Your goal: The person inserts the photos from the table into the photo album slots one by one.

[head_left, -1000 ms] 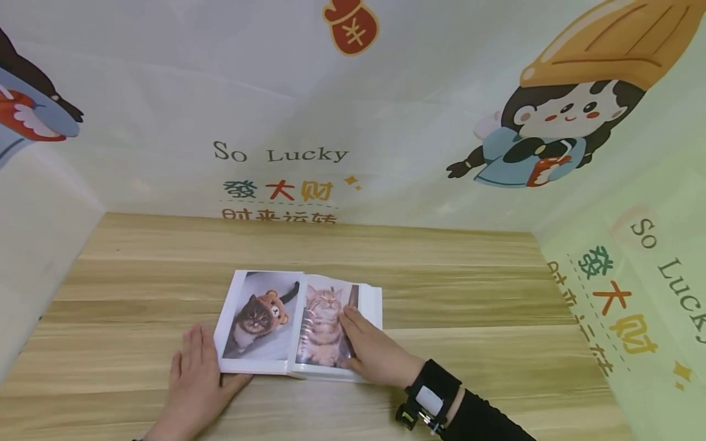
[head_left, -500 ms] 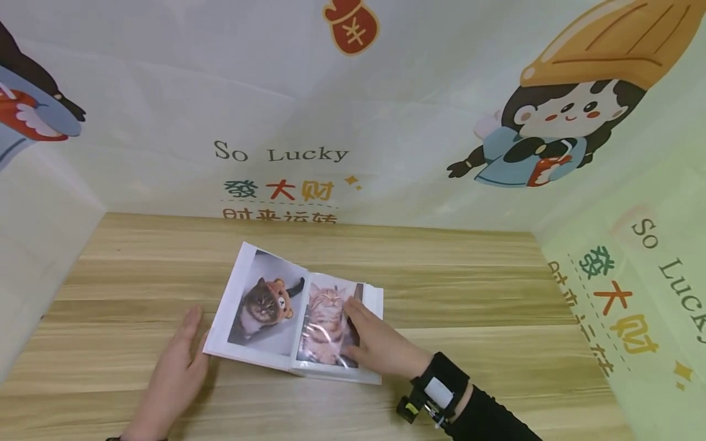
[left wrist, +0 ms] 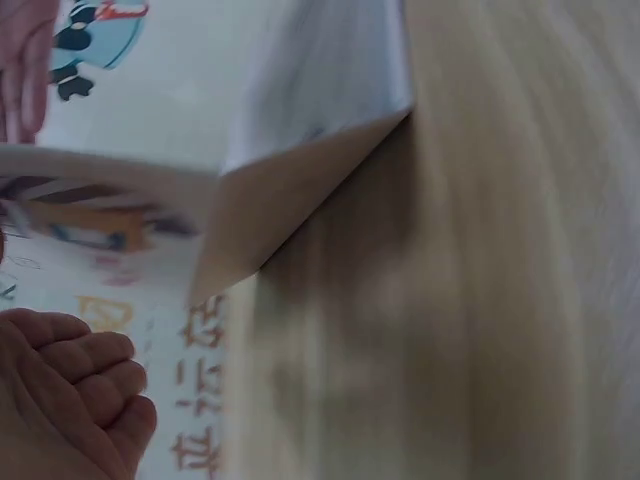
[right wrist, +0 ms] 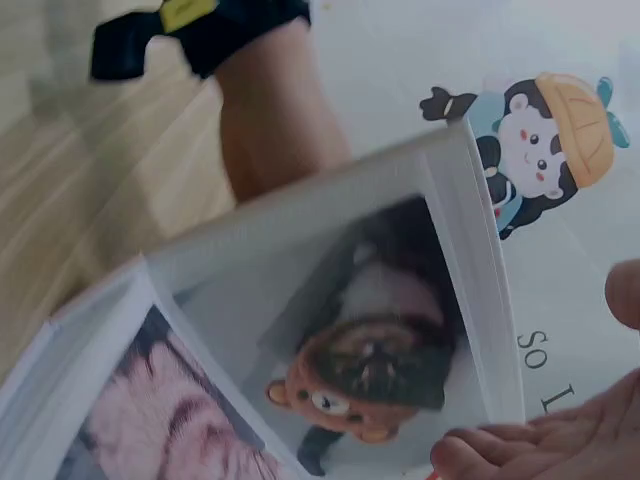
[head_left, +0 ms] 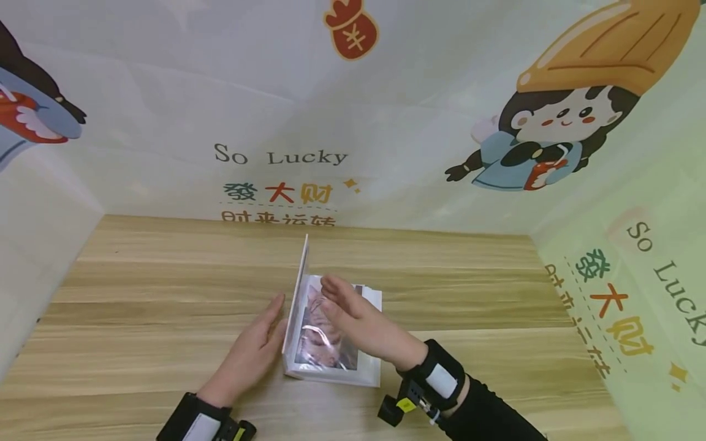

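A small white photo album (head_left: 369,364) lies on the wooden table. Its left cover (head_left: 298,294) stands nearly upright. On the right page, a glossy photo (head_left: 322,352) of a pinkish striped cat faces up. My left hand (head_left: 250,352) is against the outer face of the cover with its fingers extended. Over the right page hovers my right hand (head_left: 366,324), palm turned toward the cover, fingers fairly straight and holding nothing. The right wrist view shows the cover's inner photo (right wrist: 370,390), a cat in a brown bear hood.
The wood-grain table (head_left: 469,294) extends around the album. Behind it rises a pale printed backdrop (head_left: 165,110) with cartoon figures and lettering, which continues along both sides. Black wrist bands (head_left: 441,376) with small cameras sit on both wrists.
My left hand has moved right, swinging the album's left cover up from flat to nearly vertical. My right hand has lifted off the right page and turned its palm leftward.
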{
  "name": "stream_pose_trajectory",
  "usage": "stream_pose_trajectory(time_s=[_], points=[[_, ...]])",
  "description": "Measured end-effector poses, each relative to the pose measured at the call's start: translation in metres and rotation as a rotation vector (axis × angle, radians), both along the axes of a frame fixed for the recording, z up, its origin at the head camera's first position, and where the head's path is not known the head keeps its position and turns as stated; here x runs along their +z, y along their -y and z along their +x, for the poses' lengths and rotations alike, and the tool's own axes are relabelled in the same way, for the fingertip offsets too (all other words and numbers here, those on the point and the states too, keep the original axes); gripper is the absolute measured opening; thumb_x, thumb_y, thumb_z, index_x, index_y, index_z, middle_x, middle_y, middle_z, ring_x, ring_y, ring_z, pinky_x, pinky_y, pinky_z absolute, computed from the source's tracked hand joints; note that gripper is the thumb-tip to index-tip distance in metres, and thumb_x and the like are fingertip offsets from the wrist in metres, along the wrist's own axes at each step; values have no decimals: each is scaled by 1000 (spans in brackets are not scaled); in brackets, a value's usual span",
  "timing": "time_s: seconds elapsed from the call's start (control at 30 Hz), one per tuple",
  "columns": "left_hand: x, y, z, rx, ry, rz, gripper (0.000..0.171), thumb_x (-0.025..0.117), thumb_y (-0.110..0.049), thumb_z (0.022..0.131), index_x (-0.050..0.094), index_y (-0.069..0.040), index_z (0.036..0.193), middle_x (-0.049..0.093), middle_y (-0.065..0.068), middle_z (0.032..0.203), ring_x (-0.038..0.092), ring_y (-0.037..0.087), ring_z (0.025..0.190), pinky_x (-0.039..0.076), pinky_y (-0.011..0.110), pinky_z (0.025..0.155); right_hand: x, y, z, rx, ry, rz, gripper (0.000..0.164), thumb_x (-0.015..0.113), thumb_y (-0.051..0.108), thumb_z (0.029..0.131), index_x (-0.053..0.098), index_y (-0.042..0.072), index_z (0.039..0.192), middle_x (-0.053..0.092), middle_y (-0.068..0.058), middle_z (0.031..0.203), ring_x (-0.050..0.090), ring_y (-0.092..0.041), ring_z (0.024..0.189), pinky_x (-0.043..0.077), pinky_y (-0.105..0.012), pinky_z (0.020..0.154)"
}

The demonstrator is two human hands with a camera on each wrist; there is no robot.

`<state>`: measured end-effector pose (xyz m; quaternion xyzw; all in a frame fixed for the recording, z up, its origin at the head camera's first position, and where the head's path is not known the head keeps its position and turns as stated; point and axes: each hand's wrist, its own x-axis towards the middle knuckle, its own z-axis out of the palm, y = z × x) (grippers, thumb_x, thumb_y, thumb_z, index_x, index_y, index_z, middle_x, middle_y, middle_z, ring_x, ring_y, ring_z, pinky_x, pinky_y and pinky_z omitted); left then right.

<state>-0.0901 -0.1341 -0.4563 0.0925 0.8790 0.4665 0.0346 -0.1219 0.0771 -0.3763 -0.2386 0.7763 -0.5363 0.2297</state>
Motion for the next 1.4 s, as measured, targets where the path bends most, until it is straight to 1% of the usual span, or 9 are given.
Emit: stream_pose_trajectory(time_s=[0.07,0.23,0.4,0.53,0.77,0.9,1.07,1.27,1.4], points=[[-6,-6,0,-15,24,-13,56,41,-29,98,28,6,139,27,23,143,26,35,131,21,48,105,0,0,2,-15,28,-64,61,36,27,99,9,-5,143,20,-23,146,24,-28,133,24,-37,105],[-18,-16,2,-33,101,1,53,43,-22,97,28,6,139,29,22,143,27,32,131,23,46,104,-8,-5,4,-59,24,-180,57,35,15,99,3,-5,142,21,-26,144,27,-32,131,27,-42,103],[-22,-21,6,-14,135,5,52,44,-17,96,28,3,140,31,18,143,29,29,131,25,44,104,-22,-15,8,-227,89,-121,59,38,15,99,5,-4,143,25,-25,142,35,-33,127,34,-43,99],[-23,-22,9,-11,122,-11,53,45,-16,95,27,4,140,30,18,143,28,28,131,25,44,104,-34,-20,11,-300,102,-86,57,39,10,97,7,-7,142,27,-28,139,36,-36,124,35,-45,98],[-21,-29,12,-30,99,-42,52,46,-12,93,29,4,139,29,17,144,28,27,132,24,42,104,-58,-26,12,-421,96,54,59,37,7,96,4,-15,139,5,-33,145,6,-38,135,10,-50,106],[-21,-32,16,-41,68,-62,51,47,-9,92,30,5,139,31,19,143,29,28,131,25,42,104,-72,-31,12,-432,91,104,60,39,6,95,5,-15,139,3,-33,145,3,-39,135,6,-50,107],[-22,-37,20,-58,34,-99,53,50,-11,92,30,6,138,31,19,142,29,28,131,25,42,104,-84,-35,12,-416,113,156,65,45,9,93,5,-14,139,4,-33,145,5,-41,134,8,-50,107],[-23,-43,22,-69,-30,-167,55,53,-12,90,33,9,136,34,22,140,31,29,130,27,43,103,-91,-36,14,-396,106,174,71,49,9,91,2,-12,141,4,-31,146,6,-39,135,9,-50,107],[-23,-45,24,-63,-44,-200,54,53,-11,90,33,10,136,35,23,140,32,30,130,28,43,103,-95,-35,15,-393,72,182,74,52,7,89,2,-13,140,4,-32,145,6,-40,134,8,-50,107]])
